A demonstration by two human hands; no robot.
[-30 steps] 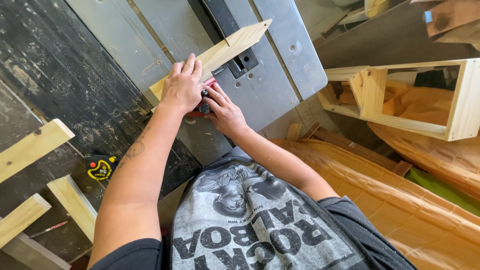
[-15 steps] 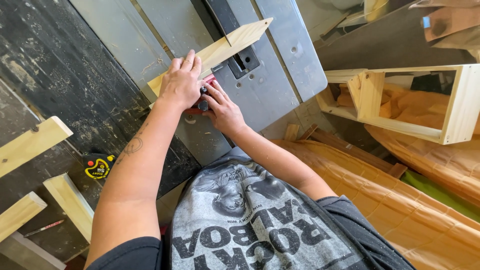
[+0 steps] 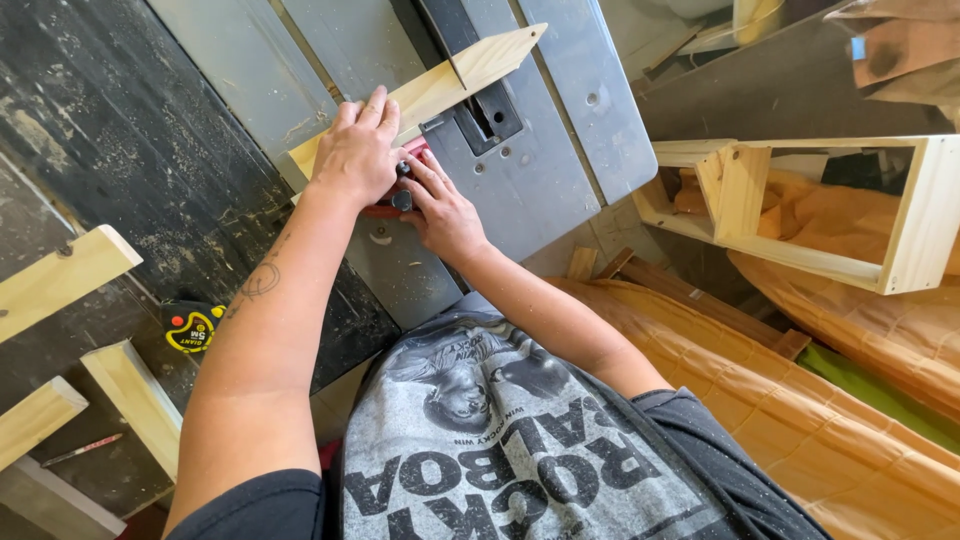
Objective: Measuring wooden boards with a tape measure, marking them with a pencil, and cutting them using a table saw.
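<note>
Dusty black workbench [image 3: 110,150], brown paper [image 3: 800,400]

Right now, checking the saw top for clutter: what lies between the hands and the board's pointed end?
In the head view, the board runs from the left hand over the dark insert plate to its point. Nothing loose lies there.
</note>
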